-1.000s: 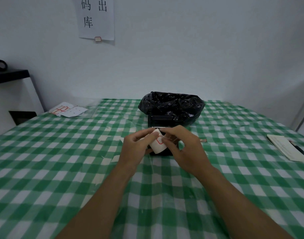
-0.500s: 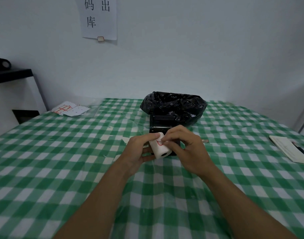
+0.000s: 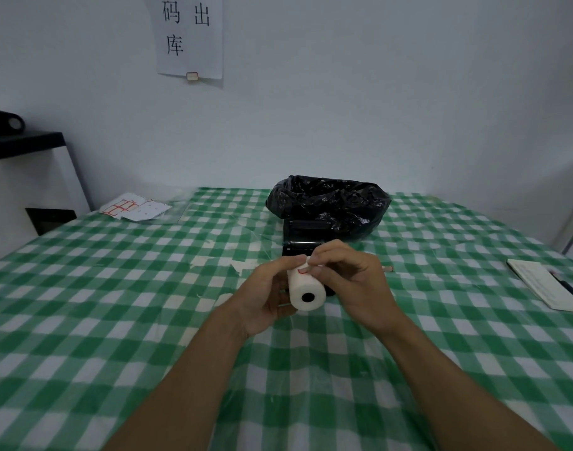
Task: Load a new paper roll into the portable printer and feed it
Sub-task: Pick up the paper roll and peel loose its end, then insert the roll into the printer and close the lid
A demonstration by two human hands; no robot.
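Left hand [image 3: 265, 296] cupped the white paper roll [image 3: 306, 289] from the left side at frame centre, thumb over its top, fingers curled under. Right hand [image 3: 353, 288] came in from the right, fingertips [image 3: 314, 266] pinched at the roll's upper far edge, right by a small red mark, likely the seal sticker or the loose paper end. Roll was held clear of the cloth, hollow core facing the camera.

Portable printer [image 3: 303, 242], black, sat just behind the hands, partly hidden by them; lid looked raised, but couldn't tell for sure. Black plastic bag [image 3: 327, 203] right behind the printer, touching it or nearly.

Step judged: freeing the leading edge of the roll, not yet loading. Next move probably needs the tab peeled off, a short tail pulled loose, then the roll dropped into the printer bay with the tail facing out.

Green checked tablecloth [image 3: 116, 320] covered the table. Label sheets [image 3: 134, 209] in the left middle, notepad [image 3: 545, 284] at the right edge, paper sign [image 3: 189, 37] on the wall, upper left.
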